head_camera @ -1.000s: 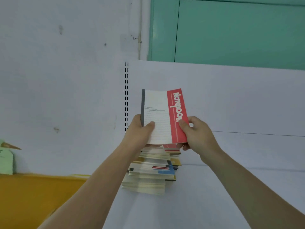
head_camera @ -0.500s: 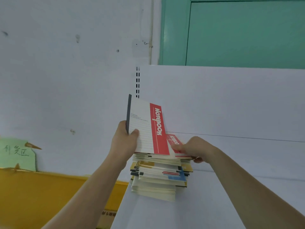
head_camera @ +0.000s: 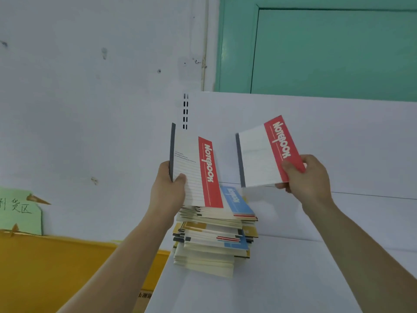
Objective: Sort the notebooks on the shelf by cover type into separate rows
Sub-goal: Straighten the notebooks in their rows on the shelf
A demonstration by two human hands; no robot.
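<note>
Scuffed white wall point(head_camera: 90, 98); teal door point(head_camera: 327, 53); yellow panel point(head_camera: 56, 267); green paper sign point(head_camera: 20, 211).

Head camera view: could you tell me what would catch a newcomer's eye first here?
Two red-banded notebooks held up side by side: one gripped by the left hand, the other pinched by the right hand. Below them a tall notebook stack stands on the white shelf, a blue-banded cover on top.
</note>
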